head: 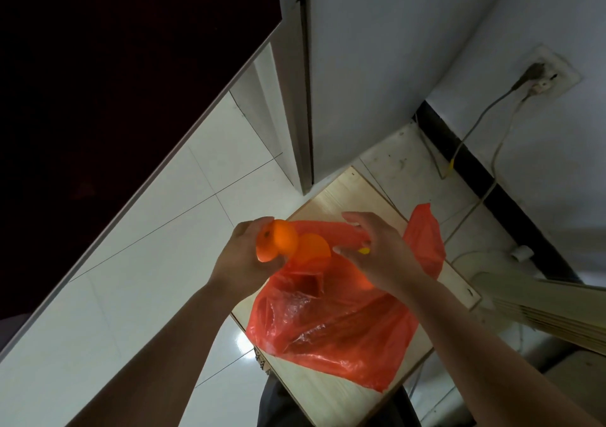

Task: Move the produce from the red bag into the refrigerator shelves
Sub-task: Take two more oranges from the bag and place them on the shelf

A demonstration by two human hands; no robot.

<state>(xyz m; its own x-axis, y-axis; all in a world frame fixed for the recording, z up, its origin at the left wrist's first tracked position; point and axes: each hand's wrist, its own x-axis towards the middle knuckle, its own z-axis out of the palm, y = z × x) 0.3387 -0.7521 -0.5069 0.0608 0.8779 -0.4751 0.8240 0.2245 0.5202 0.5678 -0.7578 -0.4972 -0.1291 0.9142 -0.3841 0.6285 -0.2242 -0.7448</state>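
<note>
A: Nearest first. What's at the bottom?

B: Both forearms come in from the bottom edge. Red bag [328, 328] lies crumpled btw them on a pale wood board [344, 190], mouth facing away from the person.

A: Left hand?

B: Left hand [241, 256] is above the bag's far-left edge, fingers + thumb wrapped round an orange [277, 243], lifted clear of the plastic.

A: Other produce?

B: 2nd orange [314, 249] just beside the 1st, at the bag's mouth, btw the hands. Can't tell what bears it.

A: Right hand?

B: Right hand [377, 249] is over the mouth's right side, thumb up, fingers loosely bent. Red film runs btw thumb + fingers. Gripping it or not: can't tell. Small yellow bit [364, 250] at the fingertips, too small to ID.

A: Beyond that?

B: White floor tiles [164, 230] left of the board. Dark glossy panel [98, 82] w/ pale edge fills upper left. Grey-white upright slab [360, 66] stands behind the board. Far right: wall socket [541, 75], cables [475, 125] hanging from it.
</note>
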